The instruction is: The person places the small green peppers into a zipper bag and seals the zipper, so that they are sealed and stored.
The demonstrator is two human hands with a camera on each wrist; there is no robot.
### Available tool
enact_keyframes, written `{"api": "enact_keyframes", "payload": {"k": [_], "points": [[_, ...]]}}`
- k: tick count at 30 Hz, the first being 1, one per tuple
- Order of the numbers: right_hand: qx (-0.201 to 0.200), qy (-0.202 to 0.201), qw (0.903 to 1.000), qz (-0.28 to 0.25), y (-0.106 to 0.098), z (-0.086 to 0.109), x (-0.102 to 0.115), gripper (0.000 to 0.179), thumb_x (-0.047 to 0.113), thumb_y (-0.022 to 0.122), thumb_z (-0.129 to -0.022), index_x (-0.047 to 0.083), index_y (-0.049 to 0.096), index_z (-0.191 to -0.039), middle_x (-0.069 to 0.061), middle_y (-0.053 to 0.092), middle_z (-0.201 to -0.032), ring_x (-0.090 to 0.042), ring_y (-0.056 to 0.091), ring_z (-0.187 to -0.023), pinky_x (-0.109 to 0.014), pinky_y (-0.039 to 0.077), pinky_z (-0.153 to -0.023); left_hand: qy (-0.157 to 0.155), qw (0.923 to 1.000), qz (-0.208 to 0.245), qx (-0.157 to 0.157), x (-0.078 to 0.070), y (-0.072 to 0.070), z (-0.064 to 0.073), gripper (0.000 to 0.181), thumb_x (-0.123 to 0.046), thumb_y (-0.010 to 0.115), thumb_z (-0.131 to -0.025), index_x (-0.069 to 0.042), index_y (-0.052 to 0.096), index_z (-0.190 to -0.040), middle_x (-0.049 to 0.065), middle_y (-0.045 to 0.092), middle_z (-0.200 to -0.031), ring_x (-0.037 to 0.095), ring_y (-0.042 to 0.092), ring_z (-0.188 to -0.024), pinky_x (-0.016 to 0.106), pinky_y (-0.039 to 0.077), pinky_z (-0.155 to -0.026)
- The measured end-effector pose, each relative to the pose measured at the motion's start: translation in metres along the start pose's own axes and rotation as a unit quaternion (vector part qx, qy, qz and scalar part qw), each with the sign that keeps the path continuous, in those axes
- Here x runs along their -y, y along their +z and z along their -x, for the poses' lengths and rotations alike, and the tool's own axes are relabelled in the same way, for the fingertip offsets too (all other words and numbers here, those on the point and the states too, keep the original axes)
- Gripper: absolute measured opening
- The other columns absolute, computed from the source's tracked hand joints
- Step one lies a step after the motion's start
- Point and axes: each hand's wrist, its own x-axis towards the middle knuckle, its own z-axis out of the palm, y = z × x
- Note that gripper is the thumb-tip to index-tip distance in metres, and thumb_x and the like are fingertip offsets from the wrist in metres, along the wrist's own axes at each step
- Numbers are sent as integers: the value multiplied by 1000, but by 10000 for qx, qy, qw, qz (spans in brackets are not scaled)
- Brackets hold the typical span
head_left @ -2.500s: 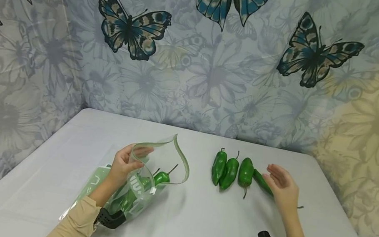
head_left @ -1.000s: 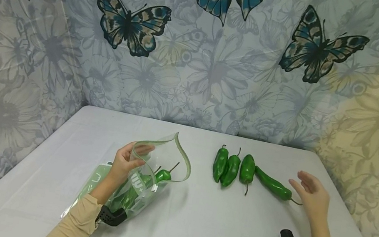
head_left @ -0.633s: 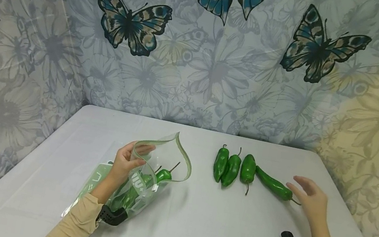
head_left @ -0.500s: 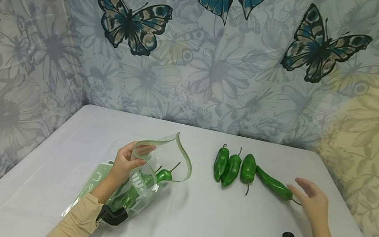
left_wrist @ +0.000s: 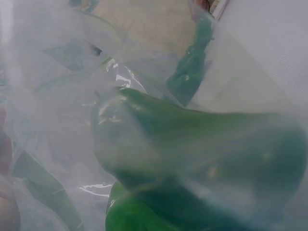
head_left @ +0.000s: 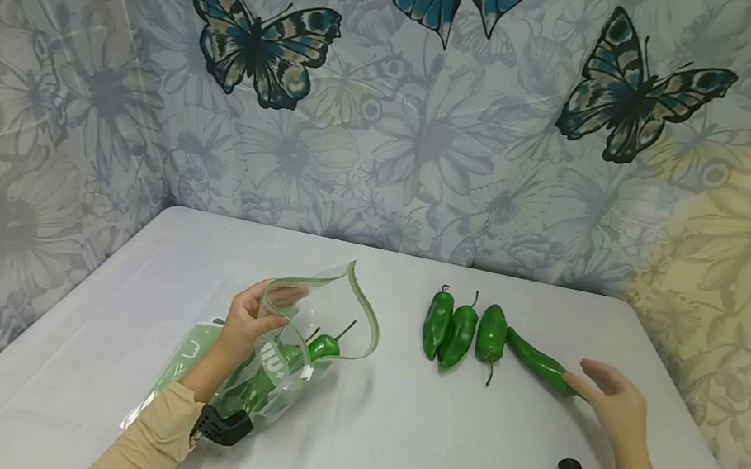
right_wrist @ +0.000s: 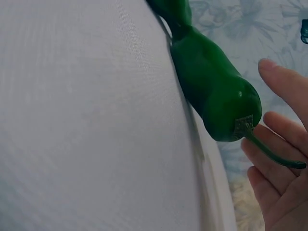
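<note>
My left hand (head_left: pixel 248 325) pinches the rim of a clear zip bag (head_left: pixel 370 326), keeping its mouth wide. Several green peppers (head_left: pixel 324 348) lie inside; through the film, one pepper (left_wrist: pixel 202 154) fills much of the left wrist view. On the right, my right hand (head_left: pixel 619 407) is at the stem end of a long green pepper (head_left: pixel 537 362), its fingers extended and not curled round it. In the right wrist view this pepper's stem (right_wrist: pixel 272 153) passes in front of the fingers (right_wrist: pixel 284 86); whether they touch it I cannot tell.
Three shorter green peppers (head_left: pixel 436 325) stand in a row left of the long one, on the white table (head_left: pixel 397 456). A flat green-and-clear package (head_left: pixel 192 353) lies under the left forearm. A butterfly-print cloth (head_left: pixel 428 151) hangs behind the table.
My right hand moved right along the long pepper to its stem end, then slightly down and closer to it. The left hand and the bag stay practically still.
</note>
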Motion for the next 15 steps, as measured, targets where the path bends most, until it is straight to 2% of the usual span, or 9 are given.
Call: {"api": "enact_keyframes", "payload": {"k": [15], "points": [[671,-73,9973,298,5,0,-4,65,38,66,-80,-8,47,-122,-30,45,-122,-49,35,-113,-59,30,-85,-7,10000,30,26,0,0,0,39,-14,69,-80,-2,57,-115,6,60,-111,20,54,-106,25,42,-74]]}}
